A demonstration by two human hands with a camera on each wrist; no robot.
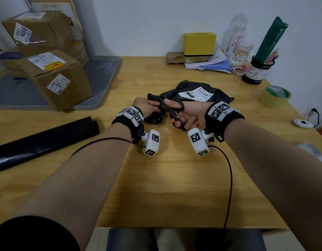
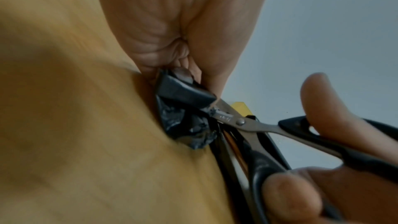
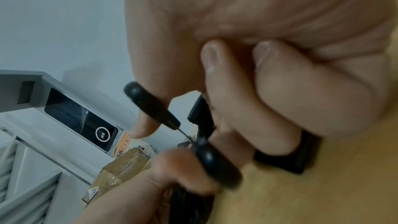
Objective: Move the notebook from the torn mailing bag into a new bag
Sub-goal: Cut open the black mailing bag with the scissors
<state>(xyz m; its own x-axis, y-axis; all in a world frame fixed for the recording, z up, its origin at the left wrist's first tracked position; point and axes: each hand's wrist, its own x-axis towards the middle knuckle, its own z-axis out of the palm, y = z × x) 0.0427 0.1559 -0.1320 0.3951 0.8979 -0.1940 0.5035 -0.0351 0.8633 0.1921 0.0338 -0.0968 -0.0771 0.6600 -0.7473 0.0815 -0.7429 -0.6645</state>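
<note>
The torn black mailing bag (image 1: 220, 96) with a white shipping label lies at the middle of the wooden table (image 1: 165, 187). My left hand (image 1: 150, 108) grips the bag's crumpled left end (image 2: 183, 96) and holds it up off the table. My right hand (image 1: 185, 116) holds black-handled scissors (image 1: 174, 107), thumb and fingers through the loops (image 3: 215, 163). The steel blades (image 2: 228, 117) bite into the bag right beside my left fingers. The notebook is hidden inside the bag. A folded new black bag (image 1: 44, 140) lies flat at the table's left.
Taped cardboard boxes (image 1: 60, 78) stand on a grey platform (image 1: 102, 73) at the back left. A yellow box (image 1: 199, 44), papers, a glass mug, a pen jar (image 1: 254, 71) and a tape roll (image 1: 274, 96) line the back right. A small white device (image 1: 302, 123) lies at the right edge.
</note>
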